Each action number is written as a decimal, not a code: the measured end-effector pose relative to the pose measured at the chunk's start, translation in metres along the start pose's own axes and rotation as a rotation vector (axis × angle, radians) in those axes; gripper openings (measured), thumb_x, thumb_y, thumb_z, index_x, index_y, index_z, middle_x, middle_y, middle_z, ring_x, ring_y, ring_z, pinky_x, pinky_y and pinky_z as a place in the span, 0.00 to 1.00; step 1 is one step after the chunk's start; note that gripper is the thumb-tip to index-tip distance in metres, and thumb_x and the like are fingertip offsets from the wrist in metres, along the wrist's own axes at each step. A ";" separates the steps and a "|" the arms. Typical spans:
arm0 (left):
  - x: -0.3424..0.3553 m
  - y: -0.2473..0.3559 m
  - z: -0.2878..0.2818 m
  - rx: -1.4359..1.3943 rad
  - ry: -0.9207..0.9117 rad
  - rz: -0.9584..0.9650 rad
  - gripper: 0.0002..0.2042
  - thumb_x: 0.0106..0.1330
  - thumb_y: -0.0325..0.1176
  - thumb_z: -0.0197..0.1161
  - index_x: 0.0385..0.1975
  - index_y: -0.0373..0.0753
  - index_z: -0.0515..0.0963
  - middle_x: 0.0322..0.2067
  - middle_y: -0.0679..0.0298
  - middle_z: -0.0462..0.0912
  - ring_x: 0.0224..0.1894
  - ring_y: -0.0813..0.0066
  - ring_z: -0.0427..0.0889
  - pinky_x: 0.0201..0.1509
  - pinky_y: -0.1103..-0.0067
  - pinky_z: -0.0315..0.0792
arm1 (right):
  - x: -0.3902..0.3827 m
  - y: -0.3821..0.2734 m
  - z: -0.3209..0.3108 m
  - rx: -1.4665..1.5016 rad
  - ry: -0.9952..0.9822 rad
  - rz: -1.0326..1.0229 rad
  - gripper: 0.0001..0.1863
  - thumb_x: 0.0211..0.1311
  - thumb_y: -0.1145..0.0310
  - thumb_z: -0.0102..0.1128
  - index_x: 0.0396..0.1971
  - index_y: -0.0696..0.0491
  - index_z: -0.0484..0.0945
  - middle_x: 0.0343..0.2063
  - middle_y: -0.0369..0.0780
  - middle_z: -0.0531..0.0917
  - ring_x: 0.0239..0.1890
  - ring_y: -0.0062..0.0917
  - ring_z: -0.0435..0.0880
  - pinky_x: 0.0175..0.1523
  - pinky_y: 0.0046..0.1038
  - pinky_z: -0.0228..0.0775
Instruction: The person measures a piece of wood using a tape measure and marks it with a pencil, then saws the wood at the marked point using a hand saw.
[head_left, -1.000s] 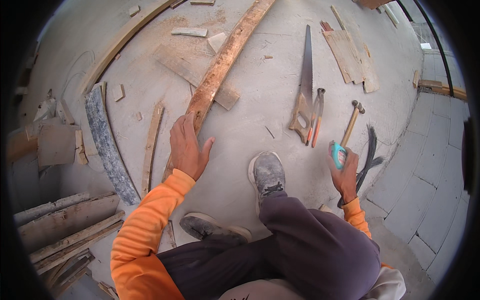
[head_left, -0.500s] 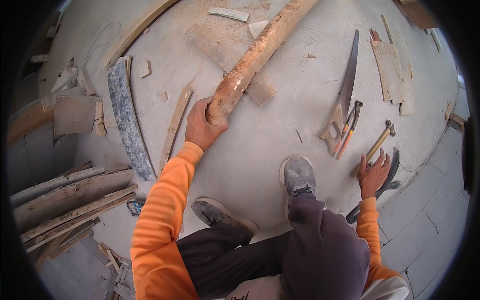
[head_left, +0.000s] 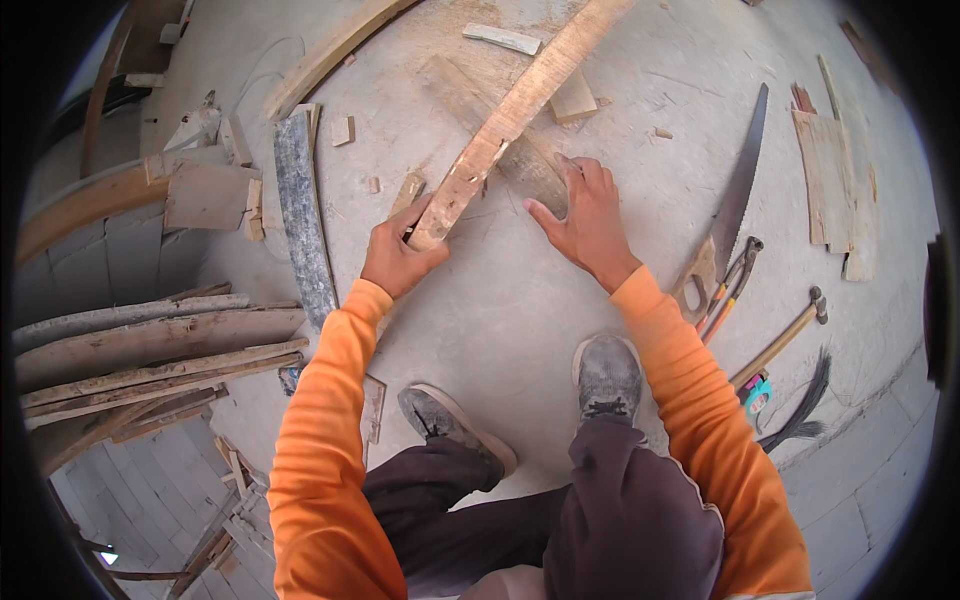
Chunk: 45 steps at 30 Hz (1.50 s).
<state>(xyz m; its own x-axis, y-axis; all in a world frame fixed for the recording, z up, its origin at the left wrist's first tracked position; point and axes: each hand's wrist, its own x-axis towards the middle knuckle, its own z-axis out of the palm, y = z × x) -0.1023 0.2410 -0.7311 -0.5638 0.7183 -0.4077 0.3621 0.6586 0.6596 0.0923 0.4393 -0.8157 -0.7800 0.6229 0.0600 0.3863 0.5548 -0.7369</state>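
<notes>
My left hand (head_left: 396,256) is closed round the near end of a long wooden beam (head_left: 510,118), which slants away to the far right. Beneath the beam, crossing it, lies a shorter board (head_left: 535,178) on the floor. My right hand (head_left: 597,228) is just right of the beam, over the near end of that board. Its thumb and fingers are apart, with nothing visible between them; whether the fingertips touch the board I cannot tell. A small wood block (head_left: 573,98) lies beside the beam farther off.
On the right lie a handsaw (head_left: 738,185), orange-handled pincers (head_left: 735,285), a hammer (head_left: 780,342), a turquoise tape measure (head_left: 759,396) and a bundle of dark wire (head_left: 808,402). A grey-stained plank (head_left: 304,215) and stacked boards (head_left: 150,345) are at left. My shoes (head_left: 607,375) stand close by.
My right hand has left the hammer's side and come over to the beam and the board. The beam has turned in my left hand, showing a paler face. The tape measure has come into sight.
</notes>
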 end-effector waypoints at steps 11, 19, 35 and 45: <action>-0.039 0.016 0.086 0.363 0.553 0.239 0.33 0.47 0.23 0.75 0.58 0.37 0.72 0.49 0.53 0.78 0.50 0.51 0.77 0.59 0.63 0.72 | -0.014 0.006 0.012 -0.082 -0.178 0.028 0.39 0.56 0.59 0.77 0.64 0.64 0.73 0.56 0.47 0.73 0.56 0.43 0.70 0.61 0.42 0.61; -0.035 -0.011 0.173 0.599 0.917 0.347 0.23 0.58 0.22 0.70 0.53 0.44 0.73 0.51 0.58 0.76 0.54 0.57 0.80 0.60 0.59 0.75 | -0.079 0.010 -0.024 -0.112 -0.062 0.133 0.47 0.54 0.55 0.81 0.69 0.59 0.67 0.55 0.48 0.74 0.57 0.43 0.70 0.64 0.45 0.58; -0.034 -0.016 0.162 0.435 0.767 0.337 0.29 0.53 0.23 0.71 0.57 0.43 0.71 0.52 0.56 0.76 0.47 0.55 0.81 0.55 0.62 0.75 | -0.144 0.056 -0.092 -0.430 0.046 0.167 0.38 0.55 0.61 0.81 0.60 0.62 0.69 0.47 0.48 0.74 0.50 0.42 0.72 0.58 0.40 0.65; -0.002 -0.005 0.093 0.201 0.257 0.176 0.36 0.50 0.27 0.76 0.62 0.36 0.68 0.52 0.53 0.73 0.49 0.47 0.78 0.55 0.61 0.75 | -0.170 0.057 -0.097 -0.276 -0.007 0.200 0.36 0.57 0.64 0.79 0.59 0.63 0.69 0.46 0.48 0.74 0.48 0.41 0.74 0.57 0.38 0.68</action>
<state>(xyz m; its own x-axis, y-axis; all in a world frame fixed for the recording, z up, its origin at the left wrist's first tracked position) -0.0340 0.2575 -0.7925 -0.6384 0.7617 -0.1107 0.5944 0.5794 0.5577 0.2951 0.4184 -0.8029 -0.6782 0.7312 -0.0732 0.6502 0.5506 -0.5235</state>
